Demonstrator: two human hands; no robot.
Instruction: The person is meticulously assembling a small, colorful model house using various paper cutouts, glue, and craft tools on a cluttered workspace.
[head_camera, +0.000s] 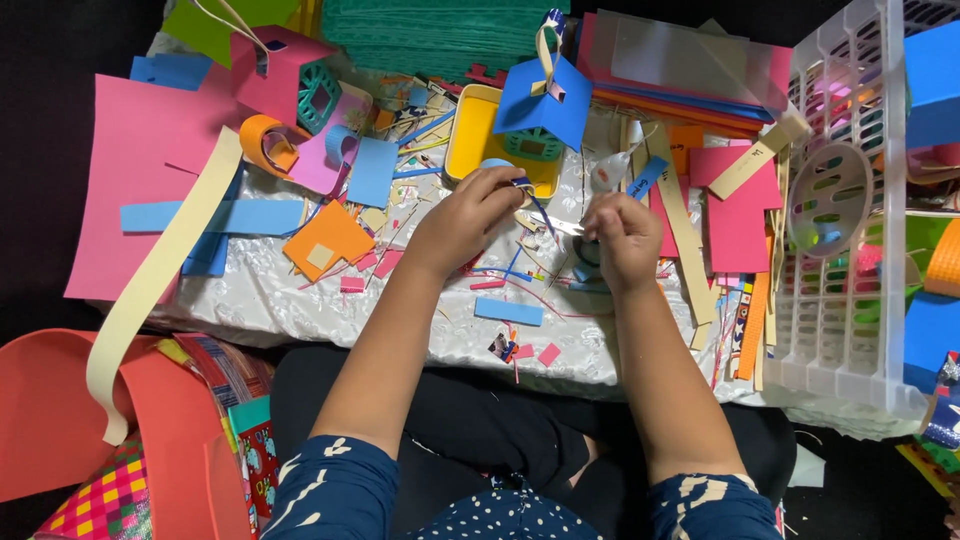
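Scissors (560, 226) in right hand (622, 240), fingers clamped; left hand (468, 215) pinches blue strip (520, 186), cut barely begun, table's middle

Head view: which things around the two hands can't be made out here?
- Scissors: only the blades show; the right hand hides the handles.
- Blue paper strip: the left hand pinches it, and its fingers cover how much is held.
- White basket: cut off by the right edge, its contents are partly screened by its slatted wall.
- Small paper scraps at the table edge: too small to identify.
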